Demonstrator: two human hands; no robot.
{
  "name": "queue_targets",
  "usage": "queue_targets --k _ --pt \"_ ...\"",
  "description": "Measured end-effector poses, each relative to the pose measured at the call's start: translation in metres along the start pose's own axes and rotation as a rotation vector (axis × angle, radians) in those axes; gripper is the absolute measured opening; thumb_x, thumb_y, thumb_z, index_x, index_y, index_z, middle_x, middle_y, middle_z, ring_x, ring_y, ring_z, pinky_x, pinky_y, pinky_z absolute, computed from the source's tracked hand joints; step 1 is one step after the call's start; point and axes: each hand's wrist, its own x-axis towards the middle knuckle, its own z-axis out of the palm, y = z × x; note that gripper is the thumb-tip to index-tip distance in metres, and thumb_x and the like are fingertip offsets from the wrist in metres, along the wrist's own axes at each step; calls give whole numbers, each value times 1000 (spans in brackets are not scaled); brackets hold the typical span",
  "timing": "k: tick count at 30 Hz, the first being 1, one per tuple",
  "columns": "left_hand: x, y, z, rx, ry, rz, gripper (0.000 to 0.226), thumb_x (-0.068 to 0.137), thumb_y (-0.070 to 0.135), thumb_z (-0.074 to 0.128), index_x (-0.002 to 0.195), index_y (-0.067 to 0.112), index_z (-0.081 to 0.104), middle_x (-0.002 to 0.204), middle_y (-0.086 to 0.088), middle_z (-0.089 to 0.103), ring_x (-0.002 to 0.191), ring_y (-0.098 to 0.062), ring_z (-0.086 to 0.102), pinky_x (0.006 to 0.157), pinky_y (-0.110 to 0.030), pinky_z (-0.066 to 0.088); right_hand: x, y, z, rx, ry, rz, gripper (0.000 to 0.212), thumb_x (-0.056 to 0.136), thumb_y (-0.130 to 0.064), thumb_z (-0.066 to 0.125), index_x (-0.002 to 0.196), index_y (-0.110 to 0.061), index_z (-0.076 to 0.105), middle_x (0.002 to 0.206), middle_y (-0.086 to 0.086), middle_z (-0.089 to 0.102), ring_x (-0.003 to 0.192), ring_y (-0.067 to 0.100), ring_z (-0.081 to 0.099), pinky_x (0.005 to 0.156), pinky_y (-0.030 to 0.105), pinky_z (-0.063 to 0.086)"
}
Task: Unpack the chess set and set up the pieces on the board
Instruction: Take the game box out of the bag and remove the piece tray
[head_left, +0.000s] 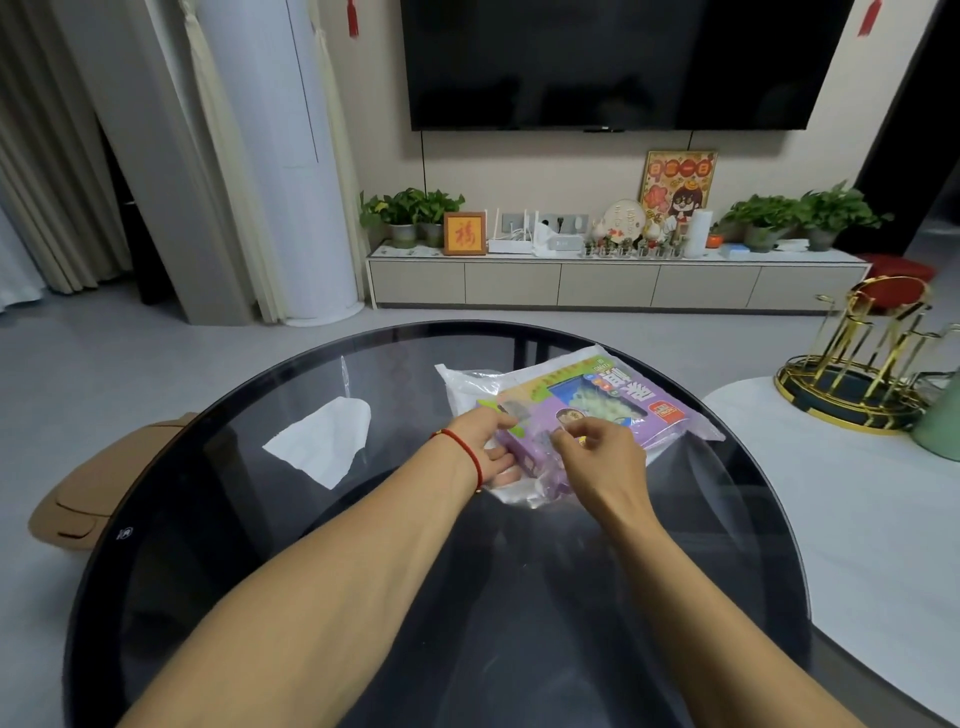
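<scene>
Standing by the round glass table (218, 499), I can see from the head view that the chess set box (587, 410), purple with a clear window, lies toward the table's far right edge, wrapped in a clear plastic bag (467, 384). The left hand (488, 441), a red string at its wrist, rests on the box's near left corner with its fingers curled about that corner through the film. The right hand (597, 447) is just beside it at the near end of the box, thumb and forefinger drawn together as if pinching the wrapper, though I cannot tell for sure what lies between them.

The box looks light and fairly stiff, cardboard by its look, so it should lift easily by its edges. The bag is soft, thin and glossy, likely slippery on the glass and quick to slide rather than tear unless the box is pinned. A good hold would be the loose film at the near end, with the other hand steadying the corner. The pieces inside are probably small and loose once freed. Unpacking is at its very start.

A white patch (322, 441) shows on the left part of the glass, well apart from the box.
</scene>
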Motion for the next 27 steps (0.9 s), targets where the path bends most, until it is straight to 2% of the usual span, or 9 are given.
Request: queue_targets --k 4,8,12,16,18,20,23,24,27 --pt "-7 14 -1 -14 -21 -66 29 85 7 68 100 1 43 102 -20 61 102 -34 64 103 -52 45 0 -2 -4 10 7 -16 16 90 -26 66 77 -19 74 88 -2 75 91 19 67 75 29 46" --pt "-7 15 0 -13 -8 -57 40 87 -1 63 116 3 36 106 -22 61 100 -35 65 98 -51 51 2 -2 -7 51 28 -24 17 90 -27 67 75 -21 74 101 -2 76 88 15 68 81 37 57" --pt "-1 8 3 71 -8 -7 16 85 -10 61 96 -2 52 89 -19 63 93 -30 65 98 -44 54 1 -5 -8 43 24 -74 21 91 -32 68 75 -21 73 89 -3 75 81 20 68 72 32 54" --pt "-7 7 12 123 -144 26 9 89 -4 62 97 -1 63 94 -17 63 89 -33 64 92 -53 54 -7 -17 -8 -51 3 -160 20 94 -36 63 86 -22 75 92 -11 67 88 14 61 74 28 41" --pt "-9 5 16 161 -176 75 11 94 -6 54 87 0 61 81 -15 61 87 -32 62 93 -54 52 -9 -20 -5 -135 14 -193 30 97 -44 51 85 -26 71 94 -11 68 91 16 59 86 37 45" --pt "-11 3 14 156 -169 96 15 96 -7 51 86 1 59 65 -13 64 79 -30 64 82 -51 55 -8 -19 -5 -226 16 -204 39 100 -45 34 84 -24 63 97 -8 66 98 19 55 101 53 34" --pt "-15 1 1 112 -151 119 15 94 -9 55 103 -2 64 74 -15 69 75 -28 68 62 -42 61 -2 -8 -11 -446 -110 -264 41 103 -45 21 110 -35 60 117 -12 59 119 18 48 103 69 15" --pt "-18 1 -4 115 -130 129 19 93 -8 57 110 -3 64 79 -15 68 75 -27 68 62 -41 61 -1 -4 -12 -504 -148 -255 44 103 -49 17 122 -42 57 129 -12 56 129 18 43 105 73 9" --pt "-29 -4 -24 117 -103 145 23 94 -1 62 117 0 60 91 -16 67 92 -30 69 88 -46 56 1 5 -14 -564 -178 -186 52 102 -56 16 144 -45 45 156 -10 39 149 19 25 110 75 -7"
